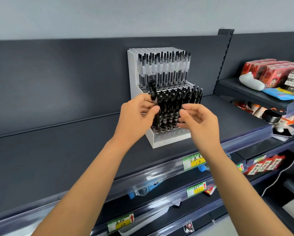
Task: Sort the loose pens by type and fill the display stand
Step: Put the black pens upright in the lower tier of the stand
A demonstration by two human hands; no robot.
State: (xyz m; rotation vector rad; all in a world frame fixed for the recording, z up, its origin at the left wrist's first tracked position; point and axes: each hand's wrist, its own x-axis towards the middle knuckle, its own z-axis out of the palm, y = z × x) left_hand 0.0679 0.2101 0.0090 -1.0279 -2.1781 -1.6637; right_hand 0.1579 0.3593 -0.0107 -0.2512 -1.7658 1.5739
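A blurred black pen (pixel 33 90) stands tilted at the left edge of the white display stand (pixel 170 141), pinched in the left hand (pixel 136 114). Black pens (pixel 177 103) fill the near tier and clear pens (pixel 165 68) the far one. The right hand (pixel 199 120) curls loosely at the black pens; whether it grips one, I cannot tell. The stand sits on a dark shelf (pixel 57 159).

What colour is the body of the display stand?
The display stand is white, clearest in the head view.
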